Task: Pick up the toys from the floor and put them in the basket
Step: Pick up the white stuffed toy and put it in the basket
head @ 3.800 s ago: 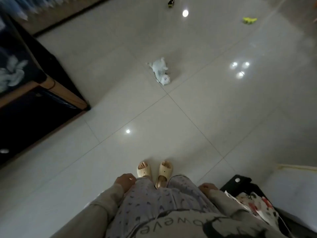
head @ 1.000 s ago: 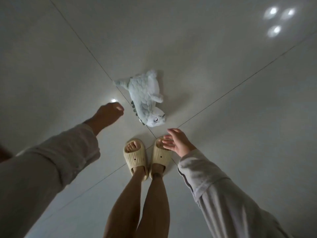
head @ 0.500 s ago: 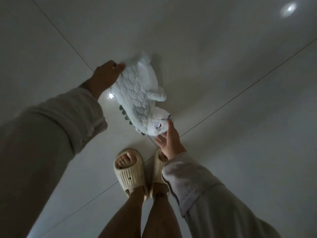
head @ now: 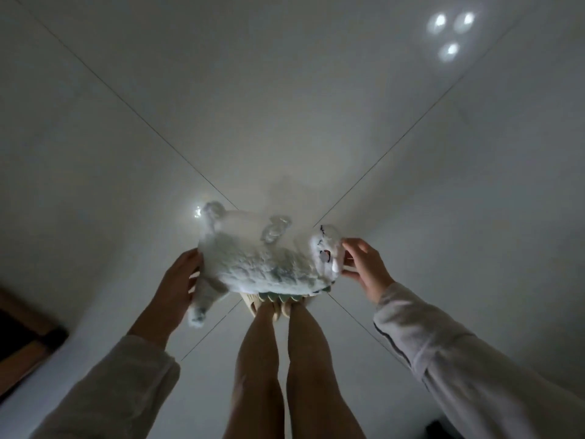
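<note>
the plush [head: 266, 264] hangs above the floor [head: 285, 106], over the feet, held lengthwise between both hands, clear of the tiles as far as the blur allows. the left hand [head: 177, 280] presses flat against the tail end, fingers spread along its side more than wrapped round it; a soft limb dangles below that hand. the right hand [head: 364, 267] pinches the head end with thumb and fingertips, a light grip on the snout only. the basket is not in view, so the carry is still ahead and its direction cannot be told from here. the risk is the hold itself: a limp, stuffed body gripped only at its two ends can sag in the middle or slide out if either hand eases off, most likely on the left, where the palm merely pushes. a turn of the body toward the basket could also swing the dangling limb and loosen the pinch. the dim light makes footing around the dark furniture [head: 22, 337] at the floor's left edge another hazard.
</note>
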Motion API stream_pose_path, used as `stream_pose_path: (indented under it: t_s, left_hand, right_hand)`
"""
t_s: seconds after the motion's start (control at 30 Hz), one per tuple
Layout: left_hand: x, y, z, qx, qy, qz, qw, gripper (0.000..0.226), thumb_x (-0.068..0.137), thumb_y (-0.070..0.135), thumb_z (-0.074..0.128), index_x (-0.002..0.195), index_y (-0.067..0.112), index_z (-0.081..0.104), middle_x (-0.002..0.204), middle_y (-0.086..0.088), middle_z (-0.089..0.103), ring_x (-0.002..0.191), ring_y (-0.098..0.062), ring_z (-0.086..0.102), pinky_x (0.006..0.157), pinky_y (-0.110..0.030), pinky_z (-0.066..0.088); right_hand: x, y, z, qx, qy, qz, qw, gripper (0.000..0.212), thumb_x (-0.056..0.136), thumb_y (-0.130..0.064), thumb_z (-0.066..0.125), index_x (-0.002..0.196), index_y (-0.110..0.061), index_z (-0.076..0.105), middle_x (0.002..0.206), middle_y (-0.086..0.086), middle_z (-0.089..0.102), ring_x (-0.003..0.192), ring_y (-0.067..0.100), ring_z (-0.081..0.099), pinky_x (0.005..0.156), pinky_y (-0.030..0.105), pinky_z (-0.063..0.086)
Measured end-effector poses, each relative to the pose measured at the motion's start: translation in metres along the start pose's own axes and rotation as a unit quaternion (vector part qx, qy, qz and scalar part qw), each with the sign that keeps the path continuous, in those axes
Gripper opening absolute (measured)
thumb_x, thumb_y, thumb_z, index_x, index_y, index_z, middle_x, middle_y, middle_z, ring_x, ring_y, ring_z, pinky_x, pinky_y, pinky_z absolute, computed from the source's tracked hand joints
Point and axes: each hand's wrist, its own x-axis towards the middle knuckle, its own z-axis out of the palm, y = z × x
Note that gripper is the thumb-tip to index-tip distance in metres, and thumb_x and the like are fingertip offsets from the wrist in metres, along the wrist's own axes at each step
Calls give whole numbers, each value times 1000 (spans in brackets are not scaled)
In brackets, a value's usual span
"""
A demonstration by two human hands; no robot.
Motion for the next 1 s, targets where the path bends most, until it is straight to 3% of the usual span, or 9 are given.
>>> stream_pose_path:
  t_s: [0.07, 0.2, 0.4, 0.53, 0.67, 0.8, 0.9, 1.0]
  left_hand:
    - [-68, 19, 3, -18, -1, 12, 1000, 21, 93, 28, 48, 88, 34, 67, 88, 11, 73, 88, -15, 65, 63, -29, 51]
    - [-186, 49, -1, -24, -20, 42, 999, 22, 92, 26, 48, 93, 34, 68, 90, 10, 74, 85, -17, 69, 62, -30, 54]
    - [-292, 80, -15, -25, -98, 95, 990, 20, 93, 20, 48, 95, 27, 67, 89, 3, 71, 72, -10, 70, 63, -28, 52]
    - [-321, 87, -21, -44, -137, 129, 981, 16, 85, 26, 58, 97, 28, 68, 88, 4, 72, 73, -11, 69, 63, -28, 51]
    - [-331, 82, -18, -48, -149, 146, 977, 44, 62, 44, 71, 102, 26, 68, 94, 4, 74, 79, -12, 70, 70, -32, 53]
    - [-330, 77, -13, -66, -136, 144, 978, 23, 82, 32, 61, 103, 28, 68, 99, 3, 75, 84, -14, 70, 80, -39, 51]
    - [-325, 85, -6, -48, -135, 139, 980, 23, 85, 30, 58, 106, 26, 67, 100, 1, 76, 87, -18, 69, 81, -38, 51]
    - [-317, 101, 7, -28, -132, 149, 980, 19, 90, 22, 51, 101, 21, 66, 88, 5, 77, 76, -11, 72, 63, -26, 58]
  right_hand:
    - [-62, -14, -20, 7, 0, -17, 1000, 13, 92, -20, 52, 100, -13, 58, 102, 16, 62, 86, 25, 62, 62, 30, 52]
    - [-174, -34, -55, 45, 0, -46, 998, 11, 92, -17, 53, 100, -12, 59, 102, 18, 61, 94, 30, 60, 63, 32, 53]
    - [-297, -44, -91, 90, 3, -124, 988, 10, 93, -9, 51, 96, -9, 60, 88, 16, 62, 78, 28, 61, 60, 31, 52]
    - [-335, -38, -101, 150, 1, -161, 975, 15, 93, -4, 49, 88, -12, 61, 84, 14, 62, 76, 30, 59, 61, 32, 53]
    - [-350, -35, -104, 190, 19, -195, 962, 19, 93, -2, 48, 87, -13, 63, 84, 12, 63, 75, 27, 58, 61, 29, 51]
    - [-352, -35, -102, 232, 41, -204, 950, 19, 92, -3, 49, 86, -13, 64, 83, 12, 62, 73, 24, 56, 58, 27, 48]
    - [-345, -37, -101, 262, 58, -201, 942, 16, 92, -2, 49, 92, -9, 63, 84, 10, 61, 72, 22, 55, 54, 26, 47]
    - [-342, -37, -104, 275, 68, -205, 937, 19, 92, 3, 47, 106, -4, 59, 86, 7, 61, 68, 19, 59, 45, 19, 50]
